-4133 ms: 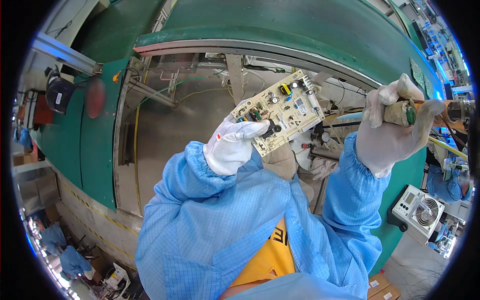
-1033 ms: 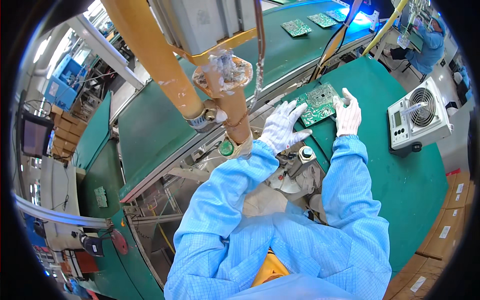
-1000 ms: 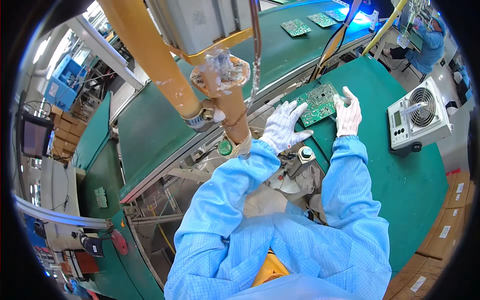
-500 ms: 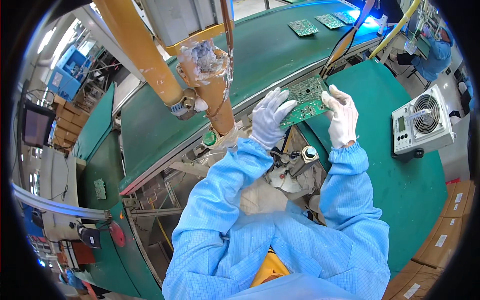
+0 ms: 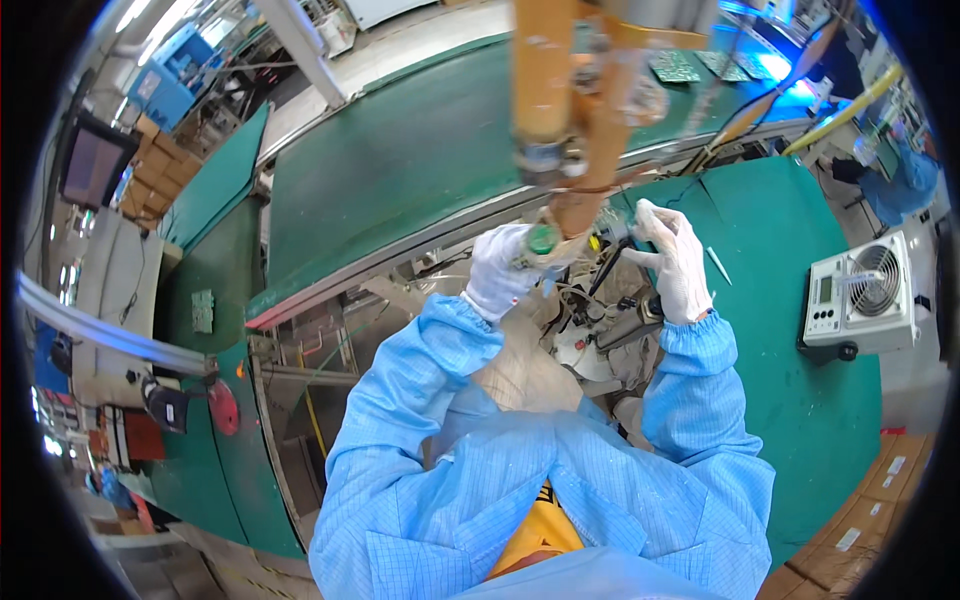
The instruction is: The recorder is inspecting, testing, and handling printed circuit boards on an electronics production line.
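Observation:
Orange pipes (image 5: 543,75) hang down in front of me, with a wrapped lower end (image 5: 573,240) that carries a green button (image 5: 541,238). My left hand (image 5: 500,268), in a white glove, is closed around this lower end beside the button. My right hand (image 5: 676,262), also gloved, is held up at the near edge of the green table (image 5: 775,400). Its thumb and fingers are apart, and I see nothing between them. Metal fixture parts (image 5: 590,335) sit below and between the hands. The pipes hide part of the area behind them.
A green conveyor (image 5: 400,150) runs across the far side, with circuit boards (image 5: 674,67) under blue light at its right. A white fan unit (image 5: 865,290) and a pale pen-like tool (image 5: 719,265) are on the table. Cardboard boxes (image 5: 850,530) stand at lower right.
The green circuit board held between both hands is no longer visible. My left hand has taken hold of the pipe's lower end, and the pipes have swung right. My right hand's fingers are spread.

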